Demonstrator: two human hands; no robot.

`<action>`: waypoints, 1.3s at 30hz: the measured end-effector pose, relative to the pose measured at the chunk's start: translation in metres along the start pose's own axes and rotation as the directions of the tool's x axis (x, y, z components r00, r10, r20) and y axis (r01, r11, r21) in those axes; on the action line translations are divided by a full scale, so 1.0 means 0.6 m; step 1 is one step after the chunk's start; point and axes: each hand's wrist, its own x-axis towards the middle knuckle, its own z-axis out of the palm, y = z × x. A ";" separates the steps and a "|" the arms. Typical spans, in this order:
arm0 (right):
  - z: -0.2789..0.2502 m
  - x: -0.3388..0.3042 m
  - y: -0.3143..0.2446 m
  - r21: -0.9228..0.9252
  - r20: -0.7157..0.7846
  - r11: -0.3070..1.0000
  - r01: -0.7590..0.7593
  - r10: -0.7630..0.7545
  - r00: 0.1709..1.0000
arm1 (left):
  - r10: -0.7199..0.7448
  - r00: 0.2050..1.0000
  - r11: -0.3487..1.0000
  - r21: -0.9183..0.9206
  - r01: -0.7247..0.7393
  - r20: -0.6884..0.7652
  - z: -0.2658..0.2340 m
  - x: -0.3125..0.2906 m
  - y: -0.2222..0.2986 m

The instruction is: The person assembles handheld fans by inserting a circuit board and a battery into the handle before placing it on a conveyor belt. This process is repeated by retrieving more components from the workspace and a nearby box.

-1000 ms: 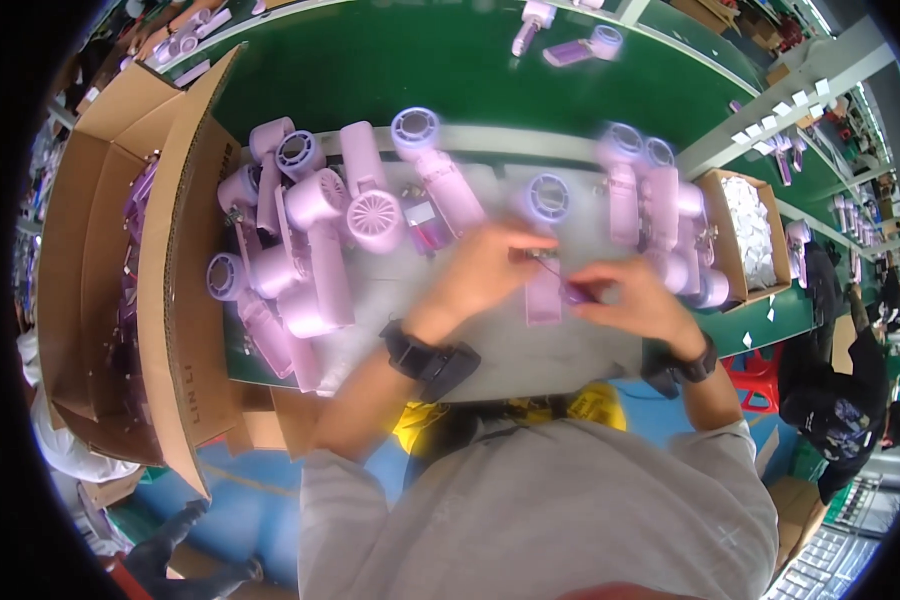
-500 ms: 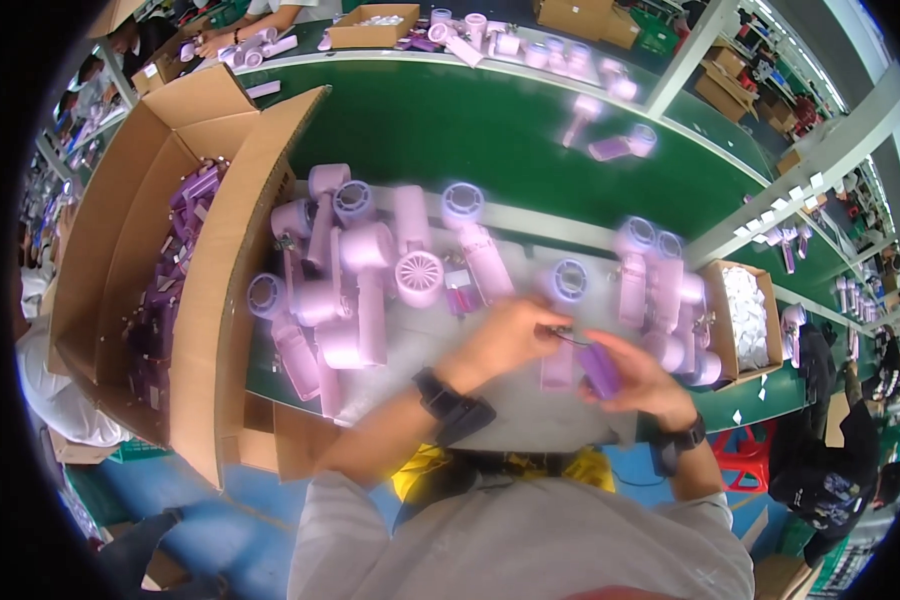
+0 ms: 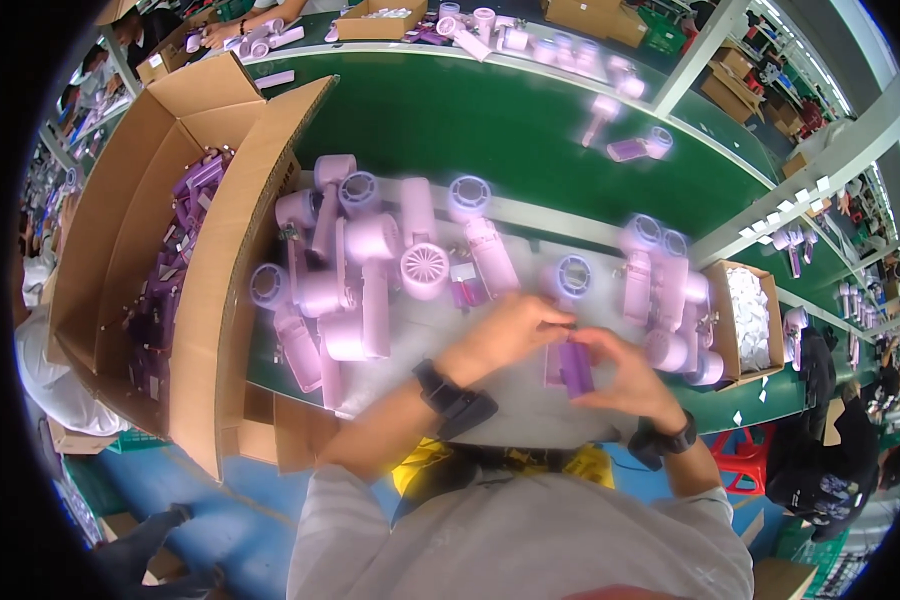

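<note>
My right hand is closed around a purple battery cell, held upright between thumb and fingers over the grey work mat. At the cell's upper end, my left hand pinches a small dark wire end, mostly hidden by the fingertips. Just beyond both hands lies a pink handheld fan, its handle partly covered by them. Left of it rest another fan with an exposed handle and a small purple part with a white label.
At left, a tall cardboard box holds many purple cells. Pink fans crowd the mat's left side; more stand at right beside a carton of white pieces. Beyond runs a green belt carrying fans. A red stool stands at right.
My right hand has brought the purple cell left, closer to my left fingertips, and turned it more upright. The wire seen between them is now mostly hidden.
</note>
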 end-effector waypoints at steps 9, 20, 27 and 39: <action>0.040 0.001 0.011 -0.230 -0.137 0.968 0.099 -0.133 0.982 | 0.055 0.998 0.996 0.070 -0.058 0.034 -0.002 -0.004 -0.005; 0.048 -0.001 -0.005 -0.316 -0.253 0.941 0.125 -0.211 0.944 | 0.005 0.998 0.997 0.076 -0.010 0.061 -0.016 -0.003 0.013; 0.066 -0.003 0.003 -0.369 -0.314 0.924 0.097 -0.222 0.923 | 0.106 0.994 0.989 0.103 -0.106 -0.001 -0.018 -0.008 0.014; 0.053 0.030 -0.004 -0.222 -0.240 0.972 0.076 -0.130 0.962 | -0.102 0.986 0.995 0.010 0.101 0.135 -0.038 0.003 0.026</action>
